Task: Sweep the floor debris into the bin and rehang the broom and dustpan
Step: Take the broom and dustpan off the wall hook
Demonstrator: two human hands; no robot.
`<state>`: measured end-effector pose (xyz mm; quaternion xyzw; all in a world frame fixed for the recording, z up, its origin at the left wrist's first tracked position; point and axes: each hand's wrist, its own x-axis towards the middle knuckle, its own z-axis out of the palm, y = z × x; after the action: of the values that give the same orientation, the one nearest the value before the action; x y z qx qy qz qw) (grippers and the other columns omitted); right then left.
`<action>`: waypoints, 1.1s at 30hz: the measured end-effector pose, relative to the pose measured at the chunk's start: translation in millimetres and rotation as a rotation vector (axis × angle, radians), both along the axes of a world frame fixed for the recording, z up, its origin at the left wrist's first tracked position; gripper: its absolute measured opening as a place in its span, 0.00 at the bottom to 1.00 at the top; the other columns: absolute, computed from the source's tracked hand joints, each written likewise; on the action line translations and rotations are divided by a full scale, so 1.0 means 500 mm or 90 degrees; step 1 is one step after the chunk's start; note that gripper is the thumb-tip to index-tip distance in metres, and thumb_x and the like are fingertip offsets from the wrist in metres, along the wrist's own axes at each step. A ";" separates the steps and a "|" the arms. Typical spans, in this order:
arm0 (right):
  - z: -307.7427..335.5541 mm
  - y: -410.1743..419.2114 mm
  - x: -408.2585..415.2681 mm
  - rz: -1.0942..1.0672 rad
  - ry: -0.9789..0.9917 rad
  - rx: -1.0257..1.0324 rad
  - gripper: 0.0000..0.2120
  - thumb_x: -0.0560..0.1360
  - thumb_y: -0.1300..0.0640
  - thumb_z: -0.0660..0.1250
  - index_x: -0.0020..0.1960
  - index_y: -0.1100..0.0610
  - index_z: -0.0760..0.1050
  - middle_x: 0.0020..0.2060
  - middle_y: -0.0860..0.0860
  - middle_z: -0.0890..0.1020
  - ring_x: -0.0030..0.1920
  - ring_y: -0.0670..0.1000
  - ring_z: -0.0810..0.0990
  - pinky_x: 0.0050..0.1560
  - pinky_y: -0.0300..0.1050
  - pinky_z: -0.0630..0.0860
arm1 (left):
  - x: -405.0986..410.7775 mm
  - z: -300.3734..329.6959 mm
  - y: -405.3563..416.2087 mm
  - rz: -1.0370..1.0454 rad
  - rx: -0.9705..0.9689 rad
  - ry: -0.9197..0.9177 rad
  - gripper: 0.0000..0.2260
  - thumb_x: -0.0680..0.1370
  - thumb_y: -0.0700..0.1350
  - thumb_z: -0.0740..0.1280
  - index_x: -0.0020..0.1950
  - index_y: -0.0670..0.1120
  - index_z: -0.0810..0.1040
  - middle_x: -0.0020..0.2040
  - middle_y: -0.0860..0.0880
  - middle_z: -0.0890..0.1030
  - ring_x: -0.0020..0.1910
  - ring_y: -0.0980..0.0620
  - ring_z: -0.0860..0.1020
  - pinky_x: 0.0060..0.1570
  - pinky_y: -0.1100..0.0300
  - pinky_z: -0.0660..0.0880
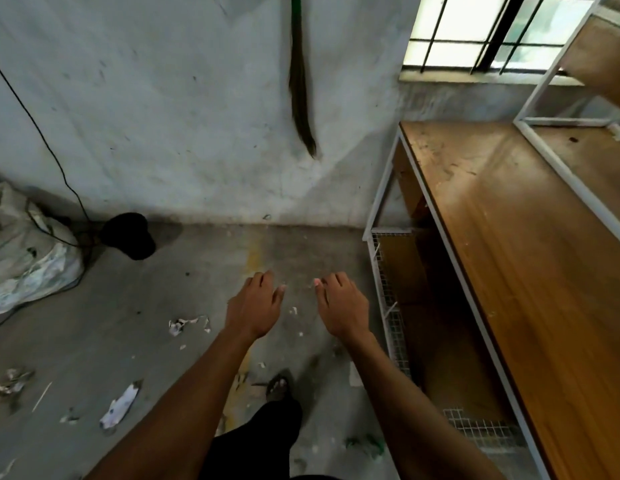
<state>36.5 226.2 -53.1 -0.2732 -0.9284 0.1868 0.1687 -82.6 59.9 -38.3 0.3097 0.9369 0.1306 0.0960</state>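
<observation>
Your left hand (254, 304): fingers loosely curled, holding nothing | your right hand (343, 304): same, empty | broom (300, 95): on wall above both hands.

Broom (300, 84) hangs bristles-down on the wall; paper scraps (119, 407) litter the floor.

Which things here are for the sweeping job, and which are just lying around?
For the job: broom hanging on the wall; paper scraps on the floor; both empty hands, left hand, right hand.

Just there: wooden table, white sack, black cable, window.

Broom (300, 88) hangs on wall, table (530, 237) right, debris (119, 407) left.
</observation>
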 end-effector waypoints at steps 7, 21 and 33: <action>-0.021 0.098 -0.184 -0.018 -0.040 0.007 0.19 0.85 0.39 0.56 0.50 0.50 0.78 0.47 0.47 0.79 0.44 0.49 0.79 0.40 0.41 0.64 | -0.194 -0.054 0.108 -0.022 -0.015 -0.040 0.25 0.86 0.62 0.50 0.76 0.49 0.66 0.71 0.46 0.74 0.67 0.45 0.75 0.57 0.44 0.77; -0.030 0.296 -0.471 -0.068 -0.086 -0.035 0.20 0.84 0.37 0.56 0.54 0.50 0.78 0.51 0.49 0.81 0.49 0.54 0.82 0.41 0.46 0.71 | -0.504 -0.061 0.292 -0.045 -0.036 -0.067 0.23 0.86 0.61 0.52 0.73 0.49 0.71 0.67 0.46 0.78 0.62 0.44 0.78 0.54 0.48 0.76; 0.236 0.657 -0.908 0.021 0.171 0.074 0.23 0.84 0.35 0.55 0.64 0.50 0.77 0.60 0.49 0.80 0.56 0.50 0.80 0.52 0.49 0.81 | -0.888 0.229 0.657 -0.018 0.121 0.196 0.26 0.86 0.62 0.52 0.79 0.49 0.67 0.71 0.45 0.77 0.67 0.43 0.77 0.62 0.45 0.78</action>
<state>-417.4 554.6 65.1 -0.2199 -0.9111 0.1706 0.3039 -526.8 388.5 76.2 0.3471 0.9194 0.1683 -0.0768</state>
